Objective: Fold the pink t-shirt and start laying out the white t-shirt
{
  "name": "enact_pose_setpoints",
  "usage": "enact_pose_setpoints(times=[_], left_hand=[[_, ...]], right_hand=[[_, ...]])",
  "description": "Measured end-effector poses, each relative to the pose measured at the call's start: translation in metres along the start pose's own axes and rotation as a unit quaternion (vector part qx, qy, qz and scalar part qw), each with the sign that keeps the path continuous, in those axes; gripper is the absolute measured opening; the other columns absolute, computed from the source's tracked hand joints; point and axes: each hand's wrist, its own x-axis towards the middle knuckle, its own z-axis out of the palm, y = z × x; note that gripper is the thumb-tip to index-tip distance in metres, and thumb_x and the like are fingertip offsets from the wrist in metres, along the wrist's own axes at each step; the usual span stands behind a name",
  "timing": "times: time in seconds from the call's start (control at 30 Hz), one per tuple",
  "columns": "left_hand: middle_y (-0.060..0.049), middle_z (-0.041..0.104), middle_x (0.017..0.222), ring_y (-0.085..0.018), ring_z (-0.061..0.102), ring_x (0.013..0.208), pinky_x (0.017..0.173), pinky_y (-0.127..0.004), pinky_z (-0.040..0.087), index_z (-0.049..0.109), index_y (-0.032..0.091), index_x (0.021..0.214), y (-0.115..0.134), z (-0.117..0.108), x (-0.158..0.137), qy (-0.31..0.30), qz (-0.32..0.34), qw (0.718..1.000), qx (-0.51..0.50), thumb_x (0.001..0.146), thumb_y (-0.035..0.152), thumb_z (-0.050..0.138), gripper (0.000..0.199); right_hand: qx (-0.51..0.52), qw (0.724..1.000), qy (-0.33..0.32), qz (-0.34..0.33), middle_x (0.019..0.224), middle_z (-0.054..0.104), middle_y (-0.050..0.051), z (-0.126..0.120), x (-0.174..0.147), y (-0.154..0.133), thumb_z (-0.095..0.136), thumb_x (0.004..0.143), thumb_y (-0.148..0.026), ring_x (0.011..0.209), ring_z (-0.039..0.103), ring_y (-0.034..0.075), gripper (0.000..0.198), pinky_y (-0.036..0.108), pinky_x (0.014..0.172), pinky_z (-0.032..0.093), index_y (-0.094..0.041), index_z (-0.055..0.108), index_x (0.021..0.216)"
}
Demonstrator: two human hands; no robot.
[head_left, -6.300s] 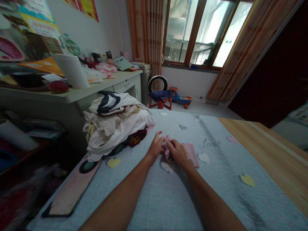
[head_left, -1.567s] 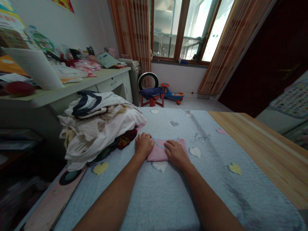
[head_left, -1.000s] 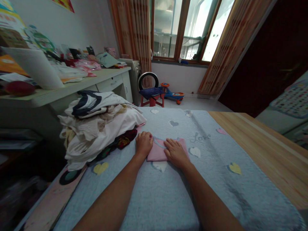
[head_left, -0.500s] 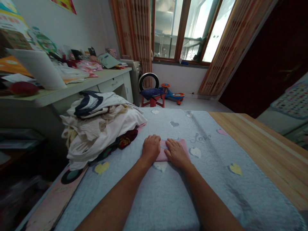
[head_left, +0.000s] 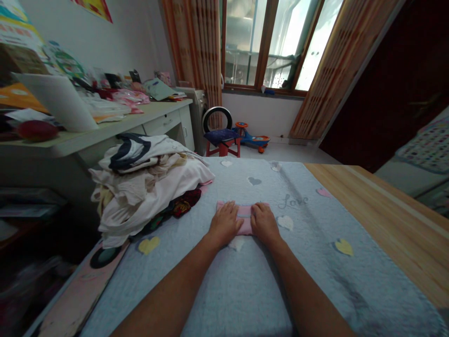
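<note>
A small folded pink cloth [head_left: 246, 226] with a pale stripe lies on the light blue heart-patterned blanket [head_left: 231, 290], in front of me. My left hand [head_left: 226, 222] rests flat on the cloth's left part, its fingers stretched forward and its thumb pointing right. My right hand [head_left: 265, 223] is at the right part, with its fingers curled down around the cloth. The cloth's upper edge shows beyond both hands. Its right end is mostly hidden under my right hand.
A heap of crumpled clothes [head_left: 154, 182] lies to the left on the blanket. Beyond it stands a cluttered desk [head_left: 157, 117]. Bare wood [head_left: 389, 224] shows to the right of the blanket. Past the far edge are a red stool [head_left: 223, 149] and a blue toy car [head_left: 250, 138].
My left hand has flattened from a curled grip and moved slightly right over the cloth. My right hand has gone from flat to curled at the cloth's right part.
</note>
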Motion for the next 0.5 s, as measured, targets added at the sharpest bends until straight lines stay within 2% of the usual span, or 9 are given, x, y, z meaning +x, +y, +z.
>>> enact_pose_setpoints(times=[0.23,0.4,0.5], left_hand=[[-0.015,0.042,0.153,-0.031,0.033,0.145,0.119,-0.048,0.024,0.048,0.015,0.142,0.000,-0.002,-0.001,-0.005,-0.003,1.000,0.003,0.097,0.046,0.047,0.055],[-0.013,0.045,0.152,-0.025,0.038,0.142,0.118,-0.042,0.030,0.052,0.015,0.136,0.007,-0.008,-0.002,0.015,0.046,0.999,-0.015,0.096,0.025,0.047,0.041],[-0.012,0.054,0.144,-0.022,0.047,0.135,0.115,-0.036,0.034,0.055,0.013,0.132,0.012,-0.006,-0.002,0.010,0.082,0.996,-0.040,0.098,0.020,0.043,0.037]], right_hand=[[-0.030,0.998,-0.046,0.010,0.148,0.047,0.018,0.009,-0.001,0.003,0.040,0.094,-0.021,0.140,0.038,0.026,0.049,0.043,0.117,0.025,-0.007,0.050,0.140],[-0.028,0.999,-0.034,0.029,0.150,0.044,0.022,0.007,-0.002,0.003,0.042,0.093,-0.024,0.140,0.037,0.030,0.053,0.046,0.117,0.025,-0.003,0.048,0.141],[-0.009,1.000,0.000,0.023,0.144,0.050,0.020,0.002,-0.001,0.003,0.045,0.091,-0.022,0.133,0.044,0.029,0.047,0.044,0.114,0.029,-0.005,0.055,0.134]])
